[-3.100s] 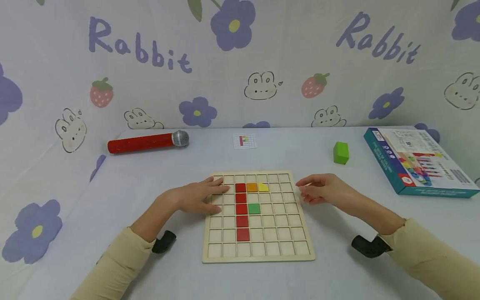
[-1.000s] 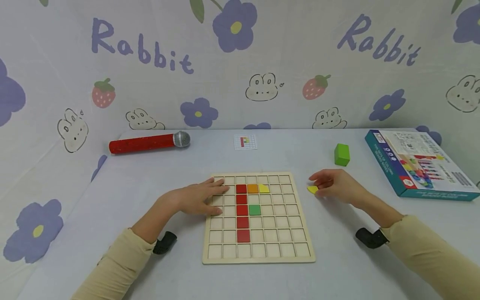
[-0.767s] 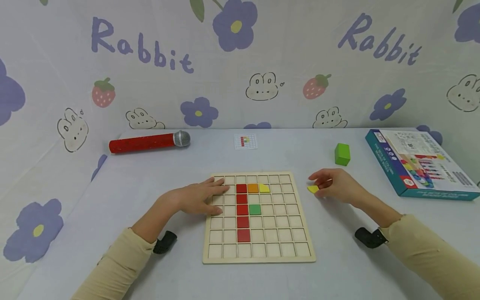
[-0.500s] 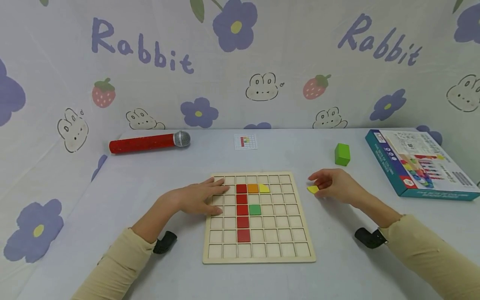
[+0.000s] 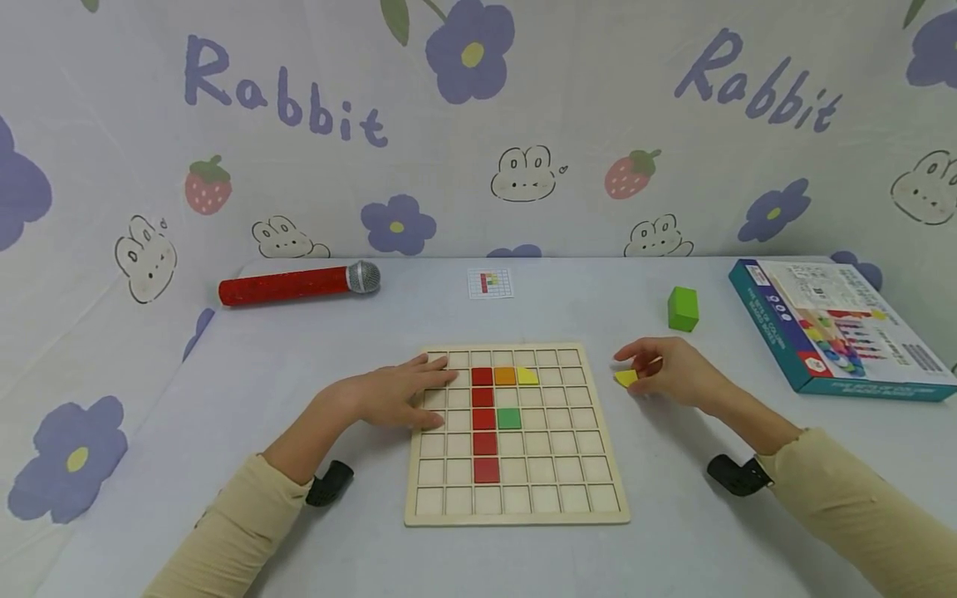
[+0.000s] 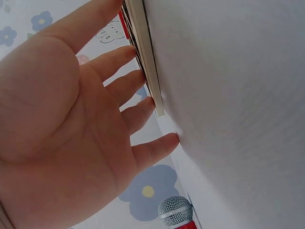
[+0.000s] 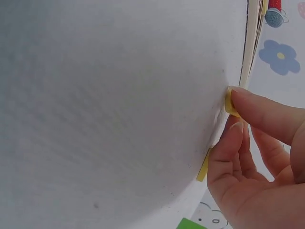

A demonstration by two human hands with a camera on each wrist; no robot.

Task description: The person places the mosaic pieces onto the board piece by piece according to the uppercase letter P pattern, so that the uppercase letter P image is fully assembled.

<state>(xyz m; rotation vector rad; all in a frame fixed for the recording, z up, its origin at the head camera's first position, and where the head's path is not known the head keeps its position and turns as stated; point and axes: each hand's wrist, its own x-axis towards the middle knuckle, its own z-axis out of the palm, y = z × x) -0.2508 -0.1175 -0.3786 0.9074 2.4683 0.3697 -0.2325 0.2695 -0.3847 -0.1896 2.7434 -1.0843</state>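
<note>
In the head view my left hand rests with spread fingers on the left side of a wooden grid board. In the left wrist view its fingertips lie along the board's edge. On the board stand a column of red square tiles, an orange tile, a yellow tile with one cut corner and a green tile. Right of the board, my right hand pinches a small yellow piece at the thumb tip, close to the table. A second yellow piece lies by its curled fingers.
A small card with a printed coloured grid lies behind the board. A red microphone is at the back left. At the right are a green block and a flat teal-sided box.
Over the last three seconds my right hand has shifted slightly right, away from the board's edge, and a yellow piece now shows at its thumb. My left hand has stayed put.
</note>
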